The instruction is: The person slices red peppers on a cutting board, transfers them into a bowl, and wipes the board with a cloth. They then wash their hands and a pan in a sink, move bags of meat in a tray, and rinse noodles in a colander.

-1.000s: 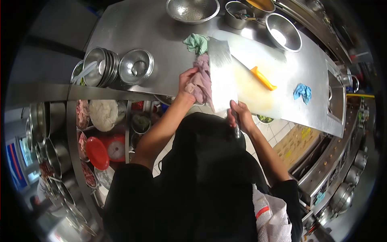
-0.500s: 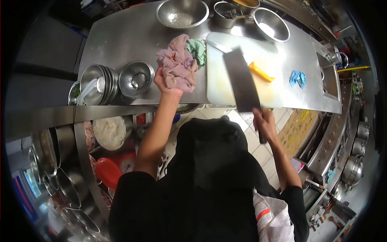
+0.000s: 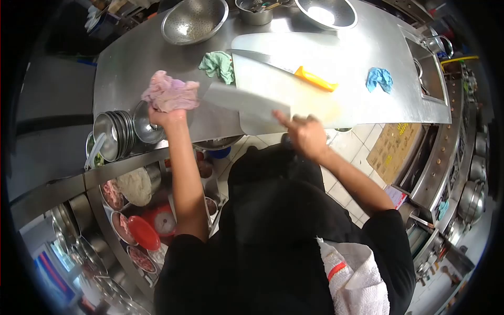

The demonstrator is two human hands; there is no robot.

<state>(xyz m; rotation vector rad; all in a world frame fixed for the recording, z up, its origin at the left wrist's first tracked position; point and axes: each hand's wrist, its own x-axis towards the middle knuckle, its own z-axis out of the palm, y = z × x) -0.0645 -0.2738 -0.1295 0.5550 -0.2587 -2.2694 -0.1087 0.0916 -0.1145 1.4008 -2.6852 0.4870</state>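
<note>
- Left hand (image 3: 164, 114) is closed around a pink rag (image 3: 170, 92), pressing it on the counter's (image 3: 131, 58) front-left edge.
- Right hand (image 3: 304, 135) grips a cleaver (image 3: 247, 102), blade over the cutting board's (image 3: 283, 79) near-left corner.

Stainless worktop (image 3: 157, 47) runs across top, bright glare on steel; pale tiled floor (image 3: 357, 152) below its edge; steel shelf rack (image 3: 113, 194) at left stacked with pans and containers; cooking range (image 3: 451, 173) lining right side, pots along it
</note>
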